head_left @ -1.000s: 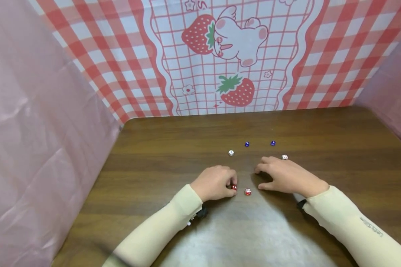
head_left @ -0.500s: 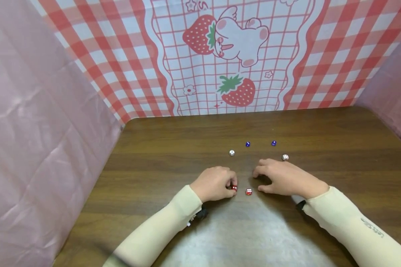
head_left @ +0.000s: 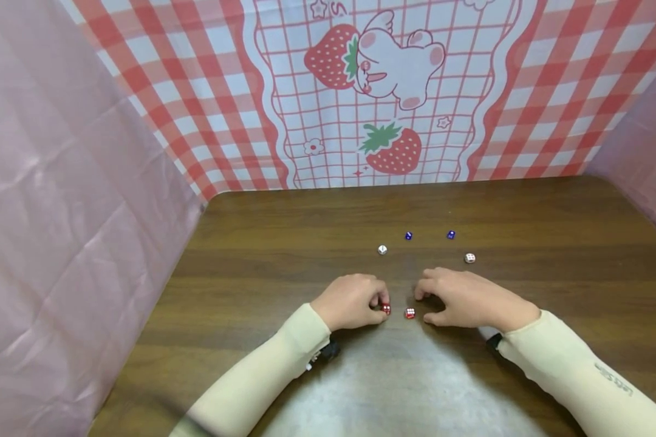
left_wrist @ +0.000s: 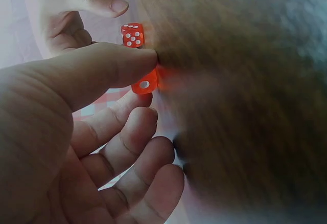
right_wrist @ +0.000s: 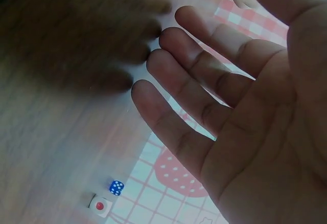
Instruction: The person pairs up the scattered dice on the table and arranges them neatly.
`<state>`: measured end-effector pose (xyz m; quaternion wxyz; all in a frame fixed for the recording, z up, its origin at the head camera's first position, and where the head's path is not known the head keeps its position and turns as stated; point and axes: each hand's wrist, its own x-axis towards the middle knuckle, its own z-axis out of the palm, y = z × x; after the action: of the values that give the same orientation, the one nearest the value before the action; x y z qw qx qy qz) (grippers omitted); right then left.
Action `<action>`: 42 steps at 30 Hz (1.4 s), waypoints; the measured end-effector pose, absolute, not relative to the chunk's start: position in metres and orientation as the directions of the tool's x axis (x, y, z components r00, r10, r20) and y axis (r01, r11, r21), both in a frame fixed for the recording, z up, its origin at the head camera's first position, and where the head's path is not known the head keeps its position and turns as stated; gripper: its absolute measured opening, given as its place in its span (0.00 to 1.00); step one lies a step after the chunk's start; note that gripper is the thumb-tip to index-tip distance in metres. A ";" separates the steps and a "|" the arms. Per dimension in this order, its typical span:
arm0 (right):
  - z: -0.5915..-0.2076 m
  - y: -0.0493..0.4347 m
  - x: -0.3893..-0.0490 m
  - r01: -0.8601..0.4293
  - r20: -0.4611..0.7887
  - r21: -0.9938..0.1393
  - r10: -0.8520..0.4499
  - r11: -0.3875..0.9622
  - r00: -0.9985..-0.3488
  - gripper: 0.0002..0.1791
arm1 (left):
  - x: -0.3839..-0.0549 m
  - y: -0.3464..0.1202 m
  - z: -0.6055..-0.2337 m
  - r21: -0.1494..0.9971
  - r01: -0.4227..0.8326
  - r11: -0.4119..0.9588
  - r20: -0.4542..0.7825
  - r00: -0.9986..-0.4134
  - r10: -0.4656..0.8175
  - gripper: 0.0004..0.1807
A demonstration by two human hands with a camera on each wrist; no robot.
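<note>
My left hand (head_left: 351,301) pinches a translucent red die (left_wrist: 145,84) between thumb and forefinger, low at the wooden table. Much of that die is covered by the thumb in the left wrist view. A second red die (head_left: 410,313) with white pips sits just right of it, between the two hands. My right hand (head_left: 467,298) hovers on the far side of this second die, fingers bent loosely and nothing in its grasp. In the right wrist view its fingers (right_wrist: 179,83) are spread with tips near the tabletop.
Farther back on the wooden table (head_left: 284,230) lie two blue dice, one left (head_left: 409,235) and one right (head_left: 451,235). A white die (head_left: 382,250) is nearer on the left, another white die (head_left: 470,258) beyond the right hand. A checked cloth (head_left: 224,103) hangs behind.
My right hand has come slightly nearer the front edge, its fingers drawing closer to the free red die. The left hand keeps its pinch on the other die. The view has shifted slightly.
</note>
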<state>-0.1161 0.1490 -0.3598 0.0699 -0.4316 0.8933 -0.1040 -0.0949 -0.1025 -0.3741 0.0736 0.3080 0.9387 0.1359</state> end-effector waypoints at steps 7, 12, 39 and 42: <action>-0.361 0.147 -0.117 -0.753 -0.026 -0.259 -0.783 0.605 -0.621 0.10 | -0.097 -0.104 -0.374 0.316 0.559 0.767 -0.055 -0.796 0.603 0.07; -0.363 0.145 -0.118 -0.776 0.011 -0.241 -0.798 0.582 -0.602 0.11 | -0.098 -0.105 -0.376 0.330 0.559 0.761 -0.046 -0.795 0.605 0.06; -0.371 0.122 -0.116 -0.832 0.097 -0.264 -0.845 0.487 -0.525 0.10 | -0.100 -0.104 -0.380 0.446 0.530 0.722 -0.064 -0.785 0.616 0.05; -0.369 0.120 -0.115 -0.832 0.099 -0.270 -0.845 0.485 -0.525 0.10 | -0.100 -0.104 -0.380 0.442 0.529 0.724 -0.066 -0.786 0.615 0.05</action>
<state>-0.1152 0.1197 -0.3691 0.0238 -0.4868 0.8613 -0.1434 -0.0999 -0.1037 -0.3802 0.1045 0.3100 0.9226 0.2044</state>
